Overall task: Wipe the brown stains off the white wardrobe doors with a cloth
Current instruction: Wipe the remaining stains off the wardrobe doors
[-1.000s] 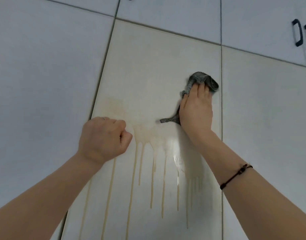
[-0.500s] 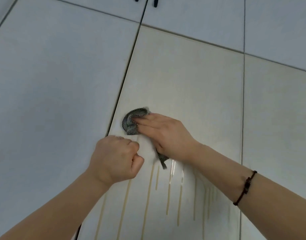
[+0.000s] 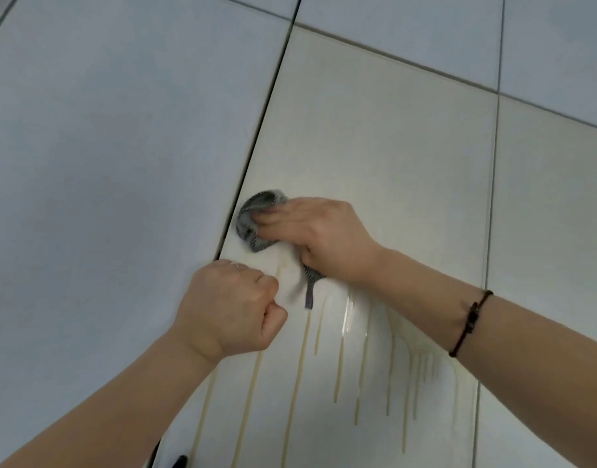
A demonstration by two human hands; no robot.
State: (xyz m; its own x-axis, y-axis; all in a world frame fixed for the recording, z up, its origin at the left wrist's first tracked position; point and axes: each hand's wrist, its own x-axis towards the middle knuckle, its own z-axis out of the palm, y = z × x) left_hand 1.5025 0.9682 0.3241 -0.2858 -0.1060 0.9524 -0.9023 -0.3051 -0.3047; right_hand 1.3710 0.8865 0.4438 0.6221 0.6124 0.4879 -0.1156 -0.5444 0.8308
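Right hand (image 3: 324,241): thumb and fingers grasping cloth (image 3: 253,217), pressed to door (image 3: 391,146) near left edge.
Left hand (image 3: 229,312): clenched, empty.
Stains (image 3: 297,376): brown drips below.

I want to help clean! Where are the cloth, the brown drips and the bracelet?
cloth (image 3: 256,217): head view, on its bunched grey end.
brown drips (image 3: 299,366): head view, middle of one long streak.
bracelet (image 3: 471,319): head view, on its dark knot.
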